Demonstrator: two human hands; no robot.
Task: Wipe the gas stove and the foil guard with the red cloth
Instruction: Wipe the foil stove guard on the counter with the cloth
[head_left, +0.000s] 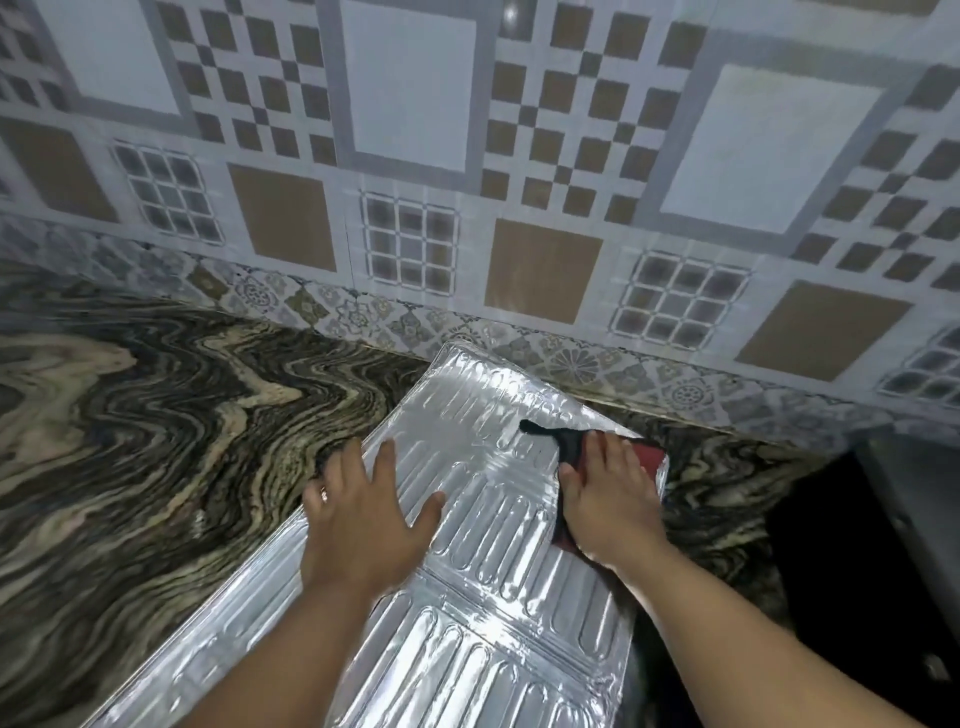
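Currently my right hand (608, 499) presses flat, fingers together, on the red cloth (652, 457) at the foil guard (467, 519) far-right corner; my left hand (363, 514) lies spread, bracing its left edge. Its long axis runs from me toward the wall, so unwiped foil lies nearer me, likely the next stroke direction.

I find no readable text, label, brand or number anywhere in my view. The wall tiles (415, 156) carry only geometric patterns.

Silver ribbed foil guard (467, 519); red cloth (652, 460); swirled black-beige countertop (156, 415).
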